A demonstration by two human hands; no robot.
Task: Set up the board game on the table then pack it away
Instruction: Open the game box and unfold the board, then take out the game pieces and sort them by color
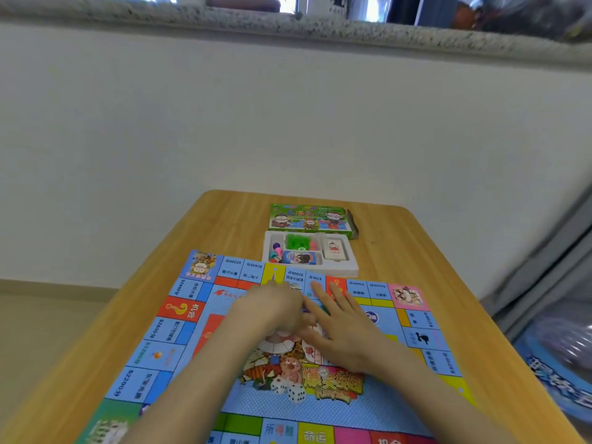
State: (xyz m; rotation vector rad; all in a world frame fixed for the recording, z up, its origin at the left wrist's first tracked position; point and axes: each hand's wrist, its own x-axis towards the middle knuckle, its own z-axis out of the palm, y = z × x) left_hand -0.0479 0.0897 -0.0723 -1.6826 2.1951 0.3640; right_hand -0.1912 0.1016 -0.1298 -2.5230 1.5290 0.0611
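Game board (179, 334) was spread on the worktop (400, 238) and pressed by the flat, released right hand (339, 322). The left hand (272, 302) was curled; its grasp could not be told. Setup was judged underway, with pieces (296, 242) from the tray (339, 271) due next.

Wooden table (400, 245) taken as reference; rounded far corners noted. Behind it a plain white wall (224, 123) is seen, topped by a speckled stone sill (352, 30); bright window panes (288, 3) are glimpsed above. Left of the table, beige floor (48, 331) is recorded. Right of it, a blurred blue printed package (557, 379).
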